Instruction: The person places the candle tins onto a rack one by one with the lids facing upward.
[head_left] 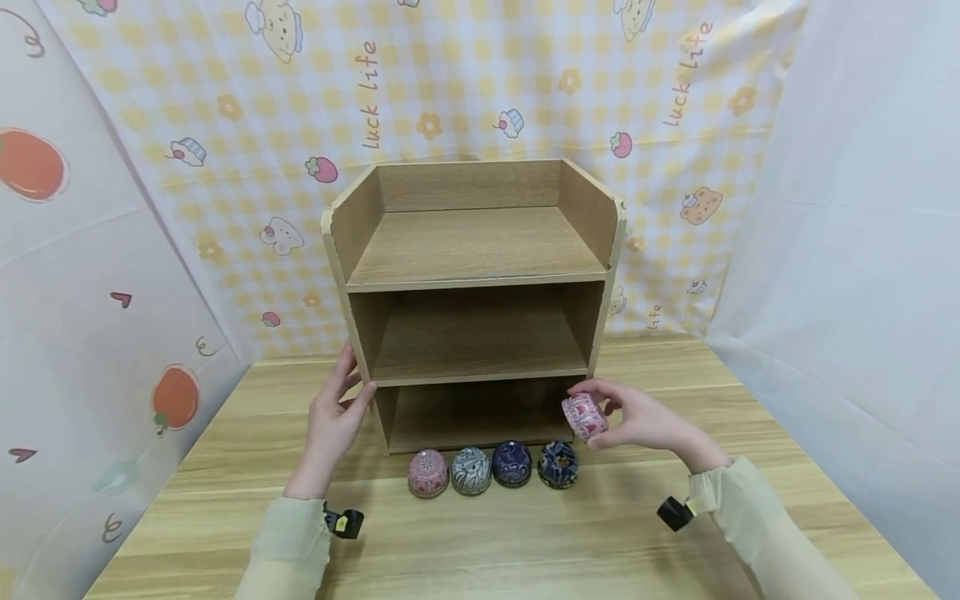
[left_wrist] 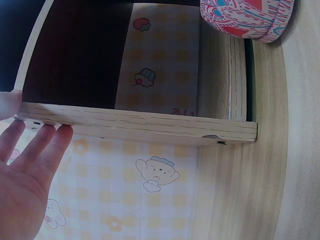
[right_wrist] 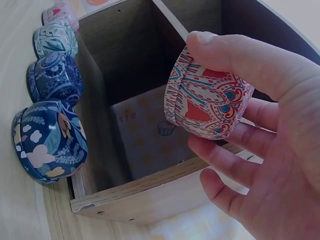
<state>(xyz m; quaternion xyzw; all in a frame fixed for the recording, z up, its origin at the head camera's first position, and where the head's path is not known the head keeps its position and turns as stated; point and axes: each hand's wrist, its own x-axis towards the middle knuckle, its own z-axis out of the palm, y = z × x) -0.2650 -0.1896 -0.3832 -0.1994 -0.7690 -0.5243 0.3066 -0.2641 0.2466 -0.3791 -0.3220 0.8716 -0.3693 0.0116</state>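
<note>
My right hand (head_left: 637, 417) holds a small round tin (right_wrist: 210, 97) with a red, white and teal pattern between thumb and fingers. The tin is tilted, off the table, at the lower right front of a wooden shelf (head_left: 480, 379). My left hand (head_left: 333, 421) grips the shelf's left side panel (left_wrist: 135, 120), thumb at the front edge and fingers along the outer face. Before the bottom compartment stand several similar tins in a row: a pink one (head_left: 428, 474), a pale green leafy one (head_left: 471, 472), a dark blue one (head_left: 512, 463) and a navy floral one (head_left: 558, 464).
The shelf has an upper tray (head_left: 480, 242) with raised sides, and two compartments below it. It stands on a wood-grain table (head_left: 480, 550). A yellow checked cloth (head_left: 465, 83) hangs behind, with white cloths (head_left: 847, 250) at both sides.
</note>
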